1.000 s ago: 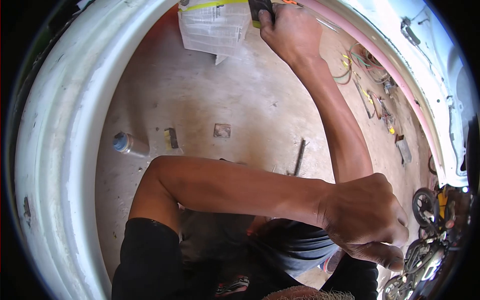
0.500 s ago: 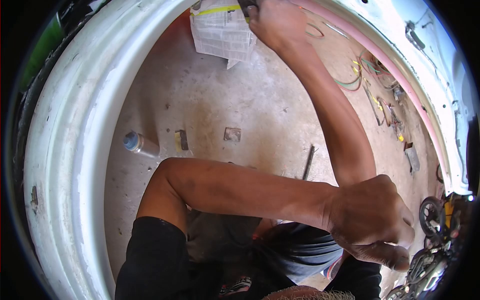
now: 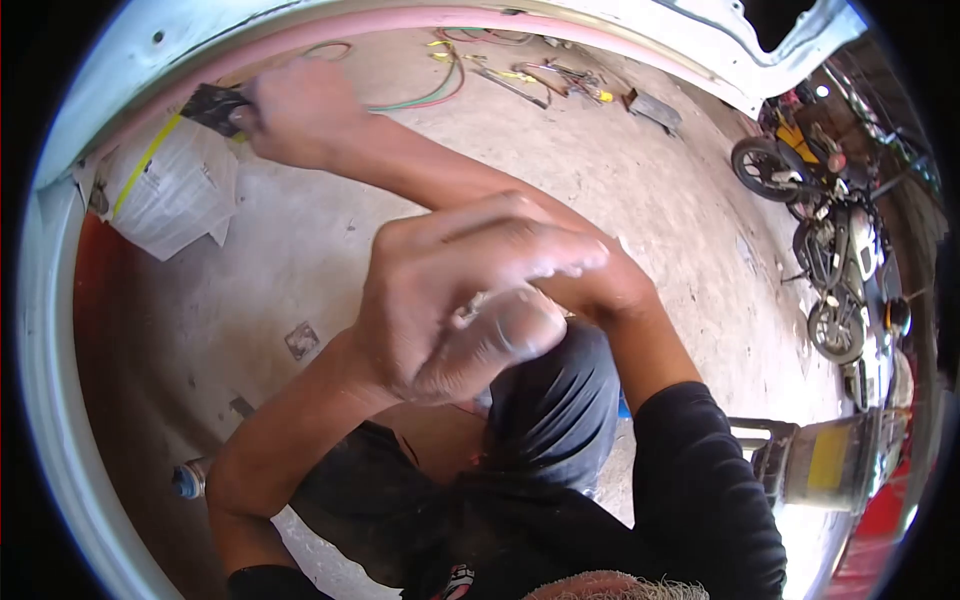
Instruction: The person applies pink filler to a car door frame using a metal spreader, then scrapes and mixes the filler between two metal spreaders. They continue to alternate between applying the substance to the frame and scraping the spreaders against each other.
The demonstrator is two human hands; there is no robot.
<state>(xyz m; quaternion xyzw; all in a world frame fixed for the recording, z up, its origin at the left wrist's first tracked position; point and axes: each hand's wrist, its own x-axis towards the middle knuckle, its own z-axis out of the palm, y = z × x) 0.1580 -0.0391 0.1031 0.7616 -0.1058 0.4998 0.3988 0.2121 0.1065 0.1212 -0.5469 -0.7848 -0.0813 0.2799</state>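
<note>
My left hand (image 3: 460, 300) is closed in the middle of the view, close to the camera, thumb pressed towards the curled fingers. Pale bits show between thumb and fingers; I cannot make out what they are. At the upper left, my right hand (image 3: 305, 112) grips a piece of black sandpaper (image 3: 213, 107), partly hidden by the fingers. It is at the pink-edged rim (image 3: 110, 125) of a white vehicle body panel (image 3: 240, 45). Just below hangs newspaper (image 3: 178, 190) with a yellow-green tape strip (image 3: 147, 163).
Red and green hoses (image 3: 430, 100) and tools (image 3: 560, 80) lie on the concrete floor (image 3: 690, 220). Motorcycles (image 3: 830, 240) stand at the right, above a grey bucket (image 3: 825, 465) with a yellow label. A blue-capped bottle (image 3: 188, 478) is at lower left.
The view has swung to the right, bringing the motorcycles and bucket into sight. My left hand has come from the lower right to the middle. My right hand still holds the sandpaper at the rim.
</note>
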